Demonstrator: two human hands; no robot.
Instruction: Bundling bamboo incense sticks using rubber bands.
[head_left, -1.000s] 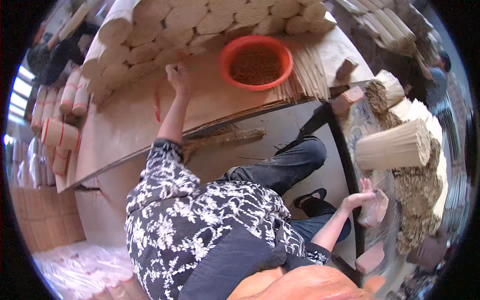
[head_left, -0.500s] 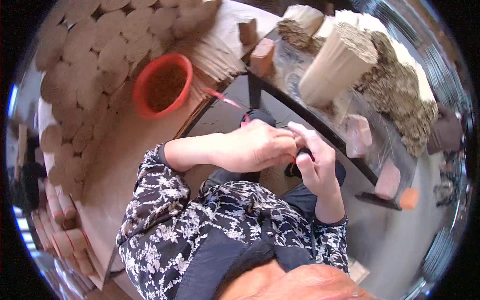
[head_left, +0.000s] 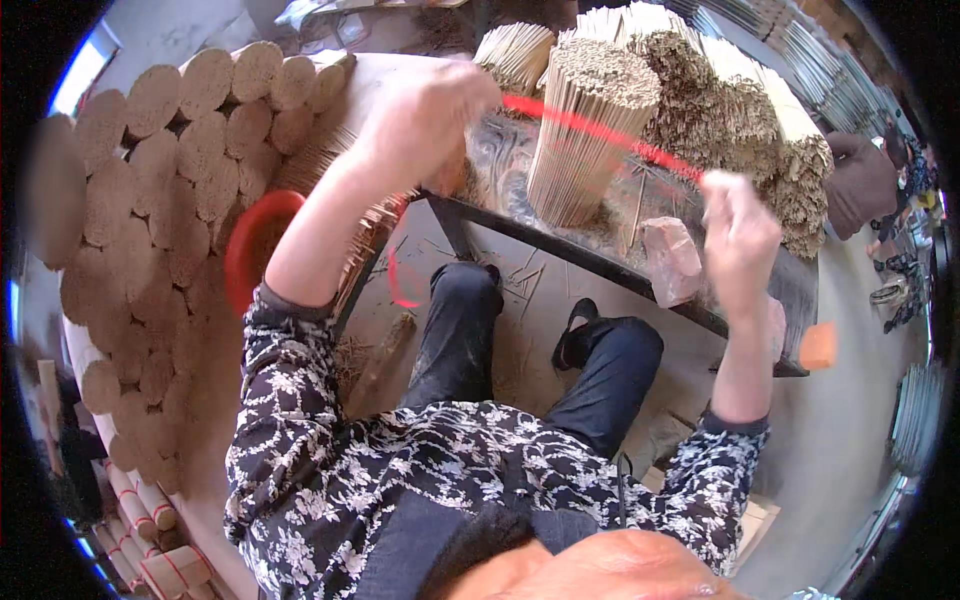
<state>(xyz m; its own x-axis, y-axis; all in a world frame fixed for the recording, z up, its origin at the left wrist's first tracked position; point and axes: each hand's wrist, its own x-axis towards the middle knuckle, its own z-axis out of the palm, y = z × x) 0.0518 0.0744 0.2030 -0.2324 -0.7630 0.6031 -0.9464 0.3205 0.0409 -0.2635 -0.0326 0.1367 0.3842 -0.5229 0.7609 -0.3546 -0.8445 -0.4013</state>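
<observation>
A red plastic strip (head_left: 600, 130) is stretched between my raised hands. My left hand (head_left: 435, 110), blurred by motion, is closed on one end at the upper middle; a loose red tail hangs below it. My right hand (head_left: 740, 235) is closed on the other end, farther right and lower. In this view the strip crosses the upper part of an upright bundle of thin wooden sticks (head_left: 588, 150), which stands on the dark-framed bench (head_left: 580, 255). Whether the strip touches the bundle I cannot tell.
A red bowl (head_left: 243, 255) sits left, partly behind my left forearm. Beyond it are stacked brown round-ended stick bundles (head_left: 180, 210). More pale sticks (head_left: 715, 120) are piled behind the upright bundle. A pinkish block (head_left: 672, 262) and an orange block (head_left: 818, 346) are near the bench's right side.
My hands have moved from close together over my lap to wide apart and raised, left hand up and leftward, right hand rightward. The red strip is now pulled out between them.
</observation>
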